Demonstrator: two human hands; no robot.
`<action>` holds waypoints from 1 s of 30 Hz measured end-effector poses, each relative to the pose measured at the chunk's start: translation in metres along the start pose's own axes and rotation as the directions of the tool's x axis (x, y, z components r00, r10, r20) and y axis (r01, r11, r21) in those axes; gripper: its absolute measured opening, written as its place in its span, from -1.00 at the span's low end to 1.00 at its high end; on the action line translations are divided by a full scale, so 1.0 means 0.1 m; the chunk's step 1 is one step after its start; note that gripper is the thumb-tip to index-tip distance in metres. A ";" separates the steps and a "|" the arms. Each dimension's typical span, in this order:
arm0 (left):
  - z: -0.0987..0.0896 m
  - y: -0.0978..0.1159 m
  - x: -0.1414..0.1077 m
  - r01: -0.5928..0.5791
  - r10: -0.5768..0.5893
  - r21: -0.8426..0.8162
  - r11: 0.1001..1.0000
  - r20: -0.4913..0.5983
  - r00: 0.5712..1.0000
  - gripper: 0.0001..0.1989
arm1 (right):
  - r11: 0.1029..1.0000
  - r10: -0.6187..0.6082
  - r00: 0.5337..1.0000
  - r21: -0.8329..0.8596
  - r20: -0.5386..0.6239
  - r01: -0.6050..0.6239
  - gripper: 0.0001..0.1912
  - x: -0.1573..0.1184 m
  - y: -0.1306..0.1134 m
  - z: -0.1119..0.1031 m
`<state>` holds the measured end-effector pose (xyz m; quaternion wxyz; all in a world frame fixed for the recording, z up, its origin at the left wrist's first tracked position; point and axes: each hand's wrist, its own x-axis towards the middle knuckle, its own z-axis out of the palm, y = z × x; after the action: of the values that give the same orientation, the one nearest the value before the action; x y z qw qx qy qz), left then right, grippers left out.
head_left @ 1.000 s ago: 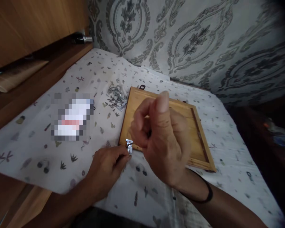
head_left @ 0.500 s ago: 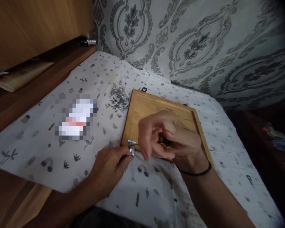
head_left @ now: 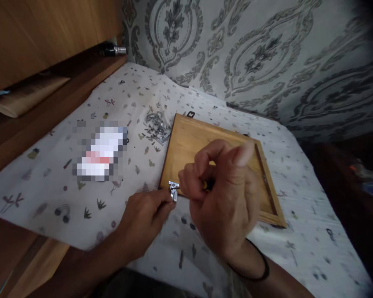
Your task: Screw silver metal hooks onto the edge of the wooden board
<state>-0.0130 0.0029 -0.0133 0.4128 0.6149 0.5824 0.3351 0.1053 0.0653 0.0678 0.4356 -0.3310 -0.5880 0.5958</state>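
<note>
A wooden panel (head_left: pixel 186 145) with a raised frame lies on the patterned cloth. At its near left corner sits a small metal hinge (head_left: pixel 173 190), pinched between the thumb and fingers of my left hand (head_left: pixel 146 217). My right hand (head_left: pixel 225 190) is curled round a screwdriver (head_left: pixel 209 184) with a black and yellow handle, above the panel's near edge. The thin shaft points left and its tip reaches the hinge. Most of the handle is hidden by my fingers.
A pile of screws and metal fittings (head_left: pixel 158 127) lies left of the panel. Farther left is a blurred-out phone-like object (head_left: pixel 102 151). A wooden shelf (head_left: pixel 81 85) holding a rolled tube (head_left: pixel 31 96) and a black item (head_left: pixel 110 49) runs along the left; a patterned wall (head_left: pixel 217 45) stands behind.
My right hand has rotated round the screwdriver, its wrist moving down and left. My left hand stays at the hinge. The view has shifted slightly.
</note>
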 end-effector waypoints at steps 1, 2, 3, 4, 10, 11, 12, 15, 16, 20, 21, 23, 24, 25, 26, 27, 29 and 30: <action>0.00 0.00 0.00 0.003 -0.003 0.008 1.000 -0.005 1.000 -0.79 | 0.997 -0.064 0.990 0.040 -0.127 0.070 -0.54 0.02 0.02 -0.01; 0.00 -0.01 0.00 0.005 -0.004 0.014 1.000 -0.010 1.000 -0.79 | 0.996 -0.053 0.998 0.068 -0.030 0.055 -0.58 0.04 0.03 -0.04; 0.01 -0.01 0.00 0.003 -0.003 0.017 1.000 -0.012 1.000 -0.79 | 0.995 -0.060 0.992 0.081 0.115 0.051 -0.62 0.07 0.04 -0.08; 0.01 -0.01 0.00 0.003 -0.003 0.018 1.000 -0.011 1.000 -0.80 | 0.996 -0.065 0.964 0.083 0.259 0.045 -0.63 0.12 0.04 -0.13; 0.02 0.00 0.02 0.048 -0.048 -0.008 0.999 -0.012 0.999 -0.80 | 0.978 0.055 0.712 0.107 0.700 -0.181 -0.48 0.36 0.04 -0.34; 0.02 0.00 0.02 0.041 -0.041 -0.010 0.999 -0.017 0.999 -0.79 | 0.975 0.056 0.719 0.116 0.693 -0.187 -0.47 0.36 0.05 -0.33; 0.02 0.00 0.02 0.031 -0.031 -0.009 0.999 -0.022 0.999 -0.78 | 0.975 0.053 0.751 0.129 0.659 -0.182 -0.46 0.36 0.06 -0.31; 0.03 -0.01 0.01 0.015 -0.015 -0.007 1.000 -0.045 0.999 -0.79 | 0.976 0.029 0.898 0.182 0.439 -0.120 -0.47 0.25 0.09 -0.20; 0.03 -0.01 0.01 0.015 -0.016 -0.013 1.000 -0.053 0.998 -0.79 | 0.978 0.014 0.934 0.191 0.356 -0.088 -0.48 0.20 0.09 -0.15; 0.05 -0.01 0.00 0.032 -0.036 -0.068 0.997 -0.049 0.998 -0.81 | 0.985 0.029 1.000 0.168 0.002 -0.029 -0.49 0.05 0.10 0.07; 0.05 -0.01 0.00 0.040 -0.043 -0.075 0.996 -0.043 0.998 -0.81 | 0.983 0.023 0.996 0.183 -0.087 -0.007 -0.48 0.03 0.10 0.11; 0.05 0.01 0.00 0.057 -0.059 -0.070 0.996 -0.036 0.998 -0.80 | 0.980 0.006 0.977 0.195 -0.211 0.036 -0.46 0.03 0.12 0.15; 0.05 0.02 0.00 0.065 -0.068 -0.063 0.996 -0.037 0.997 -0.80 | 0.979 -0.009 0.973 0.197 -0.230 0.056 -0.45 0.04 0.13 0.13; 0.04 0.02 0.00 0.073 -0.075 -0.056 0.996 -0.036 0.997 -0.79 | 0.978 -0.020 0.978 0.198 -0.209 0.062 -0.44 0.06 0.14 0.09; 0.04 0.03 0.00 0.077 -0.079 -0.052 0.996 -0.034 0.996 -0.77 | 0.978 -0.030 0.988 0.201 -0.153 0.060 -0.43 0.08 0.15 0.04; 0.04 0.04 0.00 0.079 -0.081 -0.050 0.996 -0.033 0.996 -0.76 | 0.977 -0.035 0.998 0.206 -0.048 0.045 -0.44 0.11 0.15 -0.03; 0.03 0.05 0.00 0.074 -0.076 -0.050 0.996 -0.037 0.996 -0.74 | 0.983 -0.028 0.968 0.181 0.251 -0.018 -0.46 0.18 0.15 -0.18; 0.03 0.05 0.00 0.070 -0.072 -0.051 0.996 -0.040 0.997 -0.74 | 0.987 -0.042 0.926 0.158 0.375 -0.019 -0.48 0.22 0.14 -0.24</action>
<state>-0.0084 0.0025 -0.0105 0.4272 0.5764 0.6039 0.3472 0.1170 0.0960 0.0545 0.3428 -0.1712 -0.6134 0.6906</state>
